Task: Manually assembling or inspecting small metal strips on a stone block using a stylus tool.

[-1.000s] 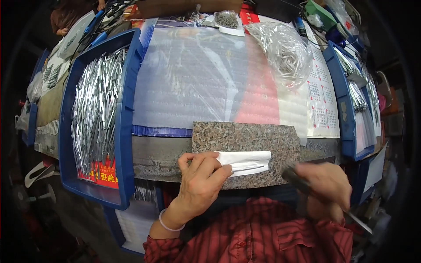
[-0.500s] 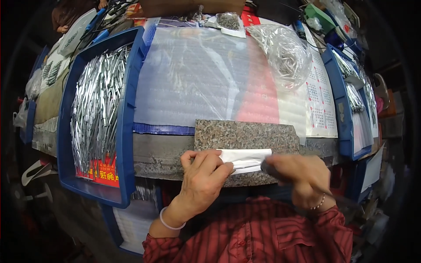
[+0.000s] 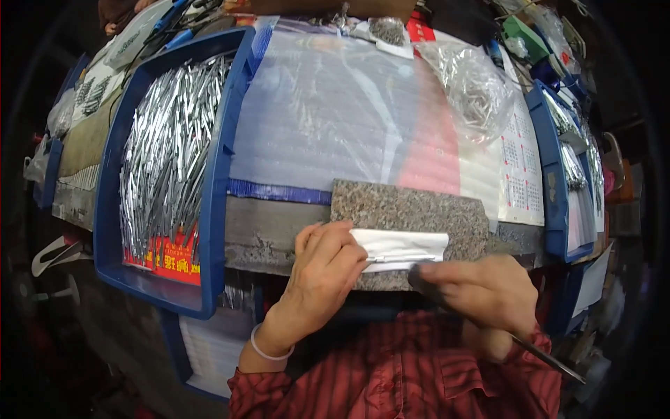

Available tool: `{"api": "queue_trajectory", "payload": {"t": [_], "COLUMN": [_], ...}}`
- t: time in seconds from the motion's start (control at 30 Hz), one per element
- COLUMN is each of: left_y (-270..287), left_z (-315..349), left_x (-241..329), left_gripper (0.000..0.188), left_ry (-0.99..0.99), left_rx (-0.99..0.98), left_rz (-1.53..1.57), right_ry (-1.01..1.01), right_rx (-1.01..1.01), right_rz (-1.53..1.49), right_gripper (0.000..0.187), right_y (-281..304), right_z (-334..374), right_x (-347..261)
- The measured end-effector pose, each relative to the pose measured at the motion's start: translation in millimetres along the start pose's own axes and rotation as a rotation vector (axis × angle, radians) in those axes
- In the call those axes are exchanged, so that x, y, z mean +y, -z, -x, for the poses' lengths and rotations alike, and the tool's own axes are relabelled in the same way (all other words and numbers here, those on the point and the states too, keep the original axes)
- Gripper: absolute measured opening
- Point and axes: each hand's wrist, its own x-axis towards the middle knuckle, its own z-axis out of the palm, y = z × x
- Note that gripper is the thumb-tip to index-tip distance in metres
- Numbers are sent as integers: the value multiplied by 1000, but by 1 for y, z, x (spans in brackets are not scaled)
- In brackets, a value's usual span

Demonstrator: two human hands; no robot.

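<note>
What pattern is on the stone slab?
Speckled brown, grey and black; the stone slab shows best in the head view.

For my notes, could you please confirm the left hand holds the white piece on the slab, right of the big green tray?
The head view shows a big blue tray, not green; right of it, the left hand holds the white piece on the slab.

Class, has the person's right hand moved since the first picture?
Yes: judged against the granite slab, the right hand has moved left, toward the left hand.
</note>
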Motion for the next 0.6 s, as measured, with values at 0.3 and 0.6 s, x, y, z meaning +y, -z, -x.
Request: {"api": "queue_trajectory", "payload": {"t": [0.3,0.6], "left_y": [-1,3], "left_z": [5,1], "left_x": [-7,1], "left_gripper": [19,20], "left_ry": [-6,8], "left_rx": [-58,-62], "left_rz": [16,-17], "right_ry": [-272,-193], "right_rx": [-178,-134], "right_rz": [-139,-105], "right_gripper": [26,17], "right_y": [-14,-25], "right_z": [-11,-15], "right_x": [12,7]}}
